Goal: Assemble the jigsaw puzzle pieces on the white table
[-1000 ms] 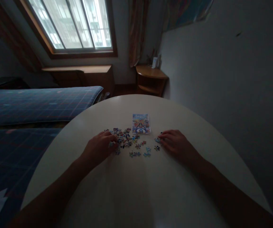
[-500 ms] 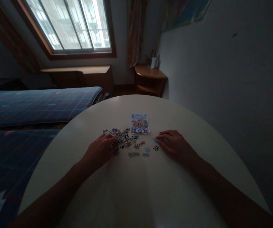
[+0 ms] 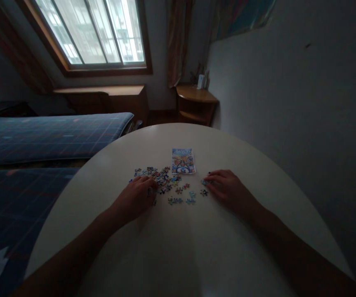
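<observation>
Several small colourful jigsaw pieces (image 3: pixel 169 185) lie scattered on a round white table (image 3: pixel 180 239). Behind them lies a small picture card (image 3: pixel 182 161) with a cartoon print. My left hand (image 3: pixel 136 196) rests on the left side of the pile, fingers curled down onto the pieces; whether it grips one is hidden. My right hand (image 3: pixel 227 187) lies palm down at the right of the pile, fingertips pressed on a bluish piece (image 3: pixel 204 182). Another loose piece (image 3: pixel 203 192) sits just in front of those fingertips.
A bed with a blue checked cover (image 3: pixel 41 136) runs along the left of the table. A wooden desk (image 3: pixel 103 97) stands under the window, a corner shelf (image 3: pixel 196 103) at the back. A plain wall (image 3: pixel 289 103) is close on the right.
My left hand has slid a little forward and to the right onto the pile. The right hand has stayed in place on its piece. The view has shifted slightly.
</observation>
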`<state>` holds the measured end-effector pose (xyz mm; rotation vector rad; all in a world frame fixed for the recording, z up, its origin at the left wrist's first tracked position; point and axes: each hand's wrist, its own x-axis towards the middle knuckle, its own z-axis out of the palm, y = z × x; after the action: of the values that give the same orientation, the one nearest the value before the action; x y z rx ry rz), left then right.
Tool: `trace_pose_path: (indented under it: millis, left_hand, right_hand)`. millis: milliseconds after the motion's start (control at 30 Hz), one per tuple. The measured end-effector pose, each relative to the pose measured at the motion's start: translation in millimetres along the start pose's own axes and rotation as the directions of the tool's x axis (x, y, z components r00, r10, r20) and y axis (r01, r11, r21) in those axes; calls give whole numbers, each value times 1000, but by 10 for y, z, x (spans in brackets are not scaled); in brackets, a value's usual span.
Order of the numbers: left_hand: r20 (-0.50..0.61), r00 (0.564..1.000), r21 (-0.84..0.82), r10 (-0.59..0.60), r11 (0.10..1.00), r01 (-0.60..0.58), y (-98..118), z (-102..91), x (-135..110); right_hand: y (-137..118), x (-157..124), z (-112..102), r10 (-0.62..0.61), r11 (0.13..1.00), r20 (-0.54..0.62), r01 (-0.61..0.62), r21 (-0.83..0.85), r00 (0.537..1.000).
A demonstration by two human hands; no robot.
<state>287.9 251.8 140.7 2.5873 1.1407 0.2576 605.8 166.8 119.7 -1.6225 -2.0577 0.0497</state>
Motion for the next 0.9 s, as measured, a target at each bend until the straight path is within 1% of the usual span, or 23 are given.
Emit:
trace_pose_path:
  millis: [133, 333, 467, 567, 700, 767, 833, 900]
  left_hand:
    - [-5, 999, -26, 46, 999, -46, -3, 16, 0]
    - [7, 999, 38, -31, 999, 31, 11, -16, -12]
    - [-3, 999, 26, -52, 998, 52, 30, -38, -12]
    - [-12, 999, 16, -53, 998, 53, 45, -47, -14]
    - [-29, 998, 22, -52, 998, 53, 73, -66, -15]
    - [-68, 997, -8, -35, 999, 35, 100, -70, -16]
    - [-97, 995, -80, -10, 997, 2, 140, -58, -21]
    - [-93, 996, -170, -2, 985, -14, 191, -27, -32]
  right_hand:
    - [-3, -1, 2, 1, 1000, -13, -1, 1, 1000]
    - [-8, 2, -2, -6, 1000, -13, 6, 7, 1000]
    - [-28, 4, 3, -7, 1000, -27, 8, 10, 1000]
    - [-77, -1, 17, -20, 1000, -37, 21, 17, 999]
    - [-205, -17, 40, -67, 997, -10, 68, 43, 998]
    - [-285, -27, 52, -90, 994, -5, 90, 62, 996]
    - [-363, -39, 62, -106, 991, -13, 107, 82, 994]
    - [-435, -51, 68, -124, 986, -14, 125, 113, 992]
